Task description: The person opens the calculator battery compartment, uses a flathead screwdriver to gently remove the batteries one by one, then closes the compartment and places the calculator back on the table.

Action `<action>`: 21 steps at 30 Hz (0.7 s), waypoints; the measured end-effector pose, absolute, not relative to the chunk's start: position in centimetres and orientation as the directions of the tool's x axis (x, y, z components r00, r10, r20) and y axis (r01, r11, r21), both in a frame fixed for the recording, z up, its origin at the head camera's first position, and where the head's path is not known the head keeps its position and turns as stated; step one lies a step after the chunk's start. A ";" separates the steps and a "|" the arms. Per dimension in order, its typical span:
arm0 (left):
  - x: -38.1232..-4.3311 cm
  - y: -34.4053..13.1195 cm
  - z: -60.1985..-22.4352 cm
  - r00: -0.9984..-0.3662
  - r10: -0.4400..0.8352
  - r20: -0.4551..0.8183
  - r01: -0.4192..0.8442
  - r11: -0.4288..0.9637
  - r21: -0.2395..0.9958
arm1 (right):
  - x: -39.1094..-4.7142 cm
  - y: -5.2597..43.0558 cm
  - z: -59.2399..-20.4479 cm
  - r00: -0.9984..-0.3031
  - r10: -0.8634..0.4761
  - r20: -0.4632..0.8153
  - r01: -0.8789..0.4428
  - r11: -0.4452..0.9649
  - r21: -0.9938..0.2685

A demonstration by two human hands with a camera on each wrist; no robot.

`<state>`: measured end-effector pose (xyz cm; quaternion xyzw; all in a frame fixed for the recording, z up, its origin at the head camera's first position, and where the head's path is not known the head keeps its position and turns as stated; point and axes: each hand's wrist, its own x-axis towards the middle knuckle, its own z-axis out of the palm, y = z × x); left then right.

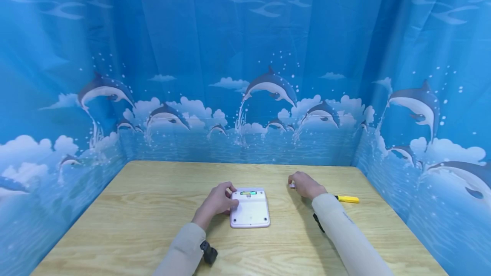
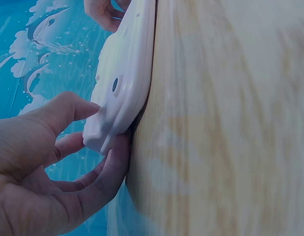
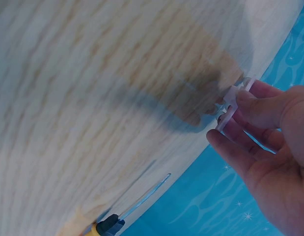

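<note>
I stand at a small booth screened off by a curtain point(image 1: 245, 24), with a desk point(image 1: 138, 233) inside; whether that is in a home, a lab or an office, I cannot tell. The curtain hangs behind the far edge and along the left and right edges, turning at both far corners. Its blue sea print shows leaping dolphins point(image 1: 270, 86) and white clouds point(image 1: 195, 107), and the desk top before me is pale wood grain. A touch of the workbench comes from the yellow-handled screwdriver point(image 1: 348, 199) near the right edge and the white device point(image 1: 251, 214) around the middle, its battery point(image 1: 248, 193) exposed.
</note>
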<state>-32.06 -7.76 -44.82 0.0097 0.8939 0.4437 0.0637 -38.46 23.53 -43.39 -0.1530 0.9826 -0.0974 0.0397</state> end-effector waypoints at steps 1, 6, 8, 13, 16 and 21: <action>-32.1 -7.8 -44.8 -0.992 0.075 -0.105 -0.038 0.606 0.795 | -38.5 23.5 -43.4 -0.949 -0.310 -0.050 -0.295 0.935 -0.199; -32.0 -7.8 -44.9 -0.992 0.083 -0.097 -0.028 0.605 0.796 | -38.4 23.5 -43.3 -0.948 -0.312 -0.061 -0.297 0.938 -0.181; -32.0 -7.8 -44.9 -0.992 0.083 -0.096 -0.026 0.606 0.795 | -38.5 23.5 -43.3 -0.948 -0.312 -0.062 -0.297 0.938 -0.179; -32.1 -7.8 -45.0 -0.992 0.079 -0.099 -0.030 0.611 0.791 | -38.5 23.5 -43.3 -0.944 -0.324 -0.058 -0.310 0.934 -0.177; -32.0 -7.7 -44.9 -0.992 0.077 -0.099 -0.032 0.610 0.792 | -38.5 23.6 -43.3 -0.946 -0.317 -0.059 -0.302 0.936 -0.183; -32.0 -7.7 -44.9 -0.992 0.079 -0.099 -0.030 0.614 0.789 | -38.2 23.6 -43.1 -0.947 -0.312 -0.070 -0.293 0.935 -0.198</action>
